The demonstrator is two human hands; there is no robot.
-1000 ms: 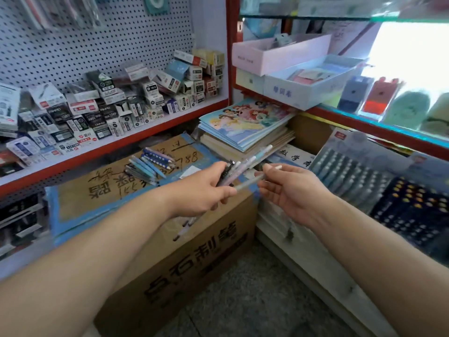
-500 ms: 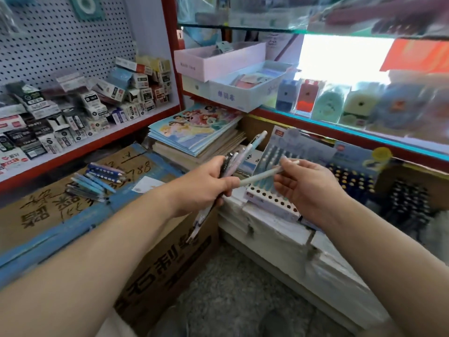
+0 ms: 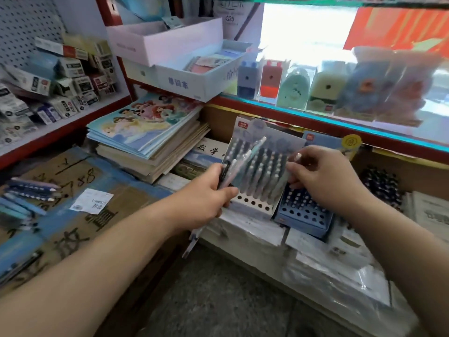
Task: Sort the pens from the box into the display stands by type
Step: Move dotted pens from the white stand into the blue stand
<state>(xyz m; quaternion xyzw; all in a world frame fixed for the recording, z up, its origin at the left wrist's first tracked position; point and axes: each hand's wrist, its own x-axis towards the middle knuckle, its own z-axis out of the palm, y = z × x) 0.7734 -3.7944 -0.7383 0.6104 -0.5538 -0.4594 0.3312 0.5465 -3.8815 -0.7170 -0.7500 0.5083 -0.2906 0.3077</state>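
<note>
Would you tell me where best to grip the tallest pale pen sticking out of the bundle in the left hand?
Pinch the tallest pen on its bare upper barrel, coming from the right: it leans up and right above the left hand, whose fist covers the lower part.

Single head-worn view, forward and down, close
</note>
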